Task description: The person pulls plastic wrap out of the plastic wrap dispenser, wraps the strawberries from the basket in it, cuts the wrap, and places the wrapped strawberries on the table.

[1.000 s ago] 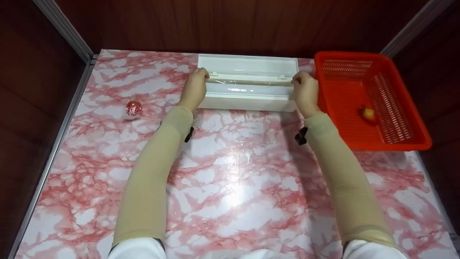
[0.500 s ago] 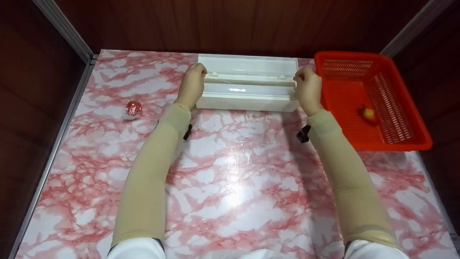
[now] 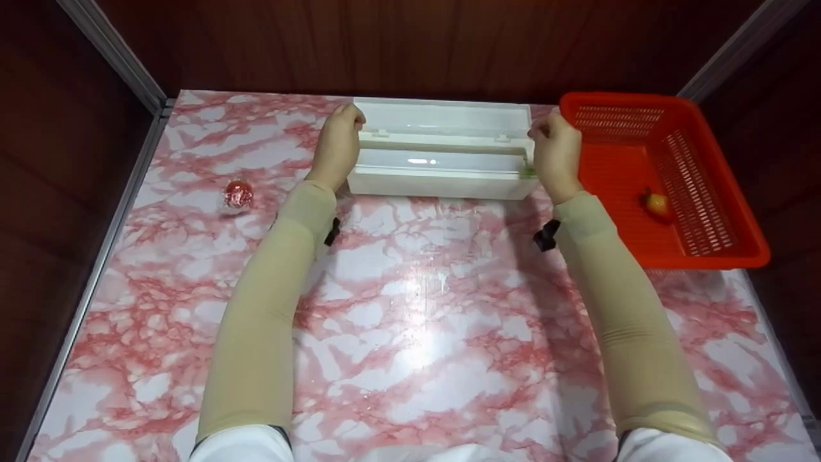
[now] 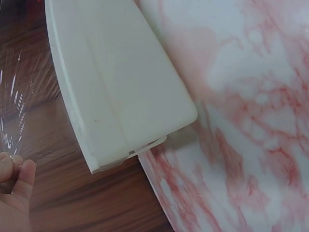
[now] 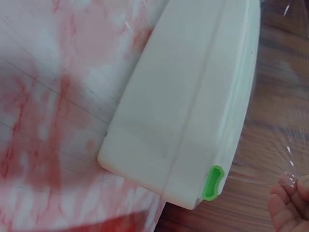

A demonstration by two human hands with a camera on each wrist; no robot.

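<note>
A long white cling film dispenser (image 3: 442, 186) lies at the far side of the table with its lid (image 3: 442, 119) raised back. My left hand (image 3: 338, 147) is at its left end, and the left wrist view shows thumb and finger pinching a corner of clear cling film (image 4: 14, 101). At the other end, my right hand (image 3: 557, 154) pinches the opposite corner of the film (image 5: 289, 150). The film stretches between both hands, hardly visible from the head. A green slide cutter (image 5: 213, 182) sits at the dispenser's right end.
On the right stands a red plastic basket (image 3: 616, 173) holding a small yellow-and-red fruit (image 3: 657, 204). A round red item in clear wrap (image 3: 238, 194) lies on the left of the marbled table (image 3: 410, 308). A dark wooden panel (image 3: 410, 45) rises behind.
Both hands have moved away from the body and a little farther apart, drawing the film's edge up from the dispenser. The green cutter has come into sight beside the right hand.
</note>
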